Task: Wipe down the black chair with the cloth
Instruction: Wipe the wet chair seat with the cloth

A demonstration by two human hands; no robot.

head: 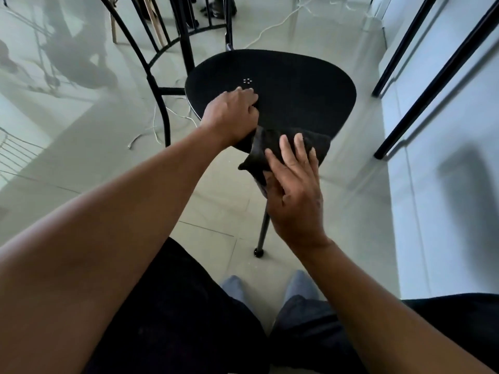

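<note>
Grey tiled floor, black chair (291, 85) centre. Dark cloth (270, 147) on seat front edge, pressed flat under right hand (293, 184); left hand (232, 114) curled, steadying seat. Wiping apparently early, backrest and legs left.

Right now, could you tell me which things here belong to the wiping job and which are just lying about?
Job: black chair; cloth; left hand on seat; right hand on cloth.

Lying about: white cable; other chair frame; black bars.
</note>
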